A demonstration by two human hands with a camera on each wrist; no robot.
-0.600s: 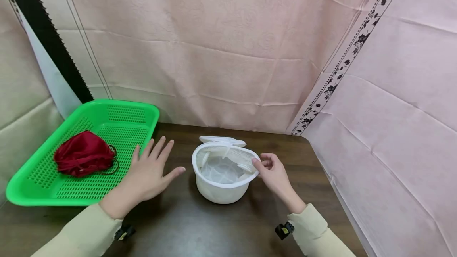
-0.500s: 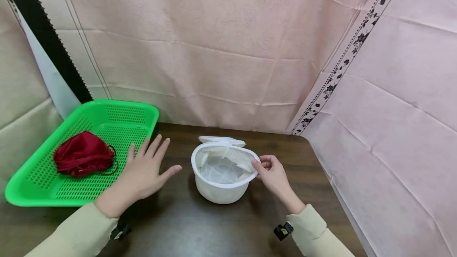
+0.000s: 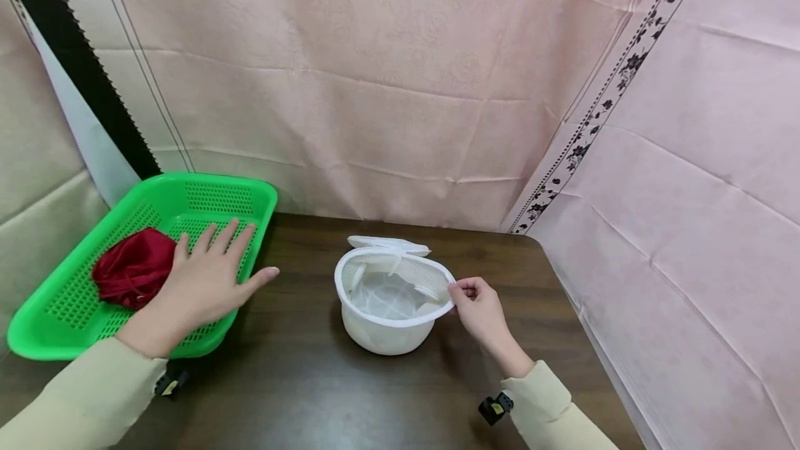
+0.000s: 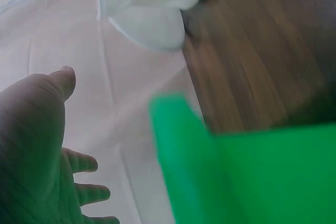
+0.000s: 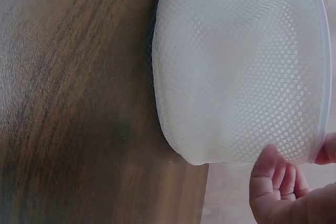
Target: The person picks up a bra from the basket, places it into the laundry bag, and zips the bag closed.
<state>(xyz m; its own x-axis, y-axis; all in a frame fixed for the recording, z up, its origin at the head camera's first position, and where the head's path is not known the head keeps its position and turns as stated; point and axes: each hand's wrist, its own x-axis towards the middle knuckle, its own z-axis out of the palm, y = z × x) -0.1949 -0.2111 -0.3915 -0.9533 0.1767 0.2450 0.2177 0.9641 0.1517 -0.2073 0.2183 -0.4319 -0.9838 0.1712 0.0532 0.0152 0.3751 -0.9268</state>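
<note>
A white round mesh laundry bag stands upright on the table, its lid flipped back behind the opening. My right hand pinches the bag's rim on the right side. In the right wrist view the thumb and curled fingers meet at the edge of the mesh wall. Over the right part of a green plastic basket, my left hand is spread, palm down, holding nothing. A dark red drawstring pouch lies in the basket, left of that hand, which partly covers it.
The brown wooden table has a rounded far right corner. Pale cloth hangs behind it, with more cloth along both sides. A green basket edge blurs close to the left wrist camera.
My left hand has moved left, from beside the basket to over it, and now covers part of the pouch. My right hand stays at the bag's rim, with its fingers drawn in more.
</note>
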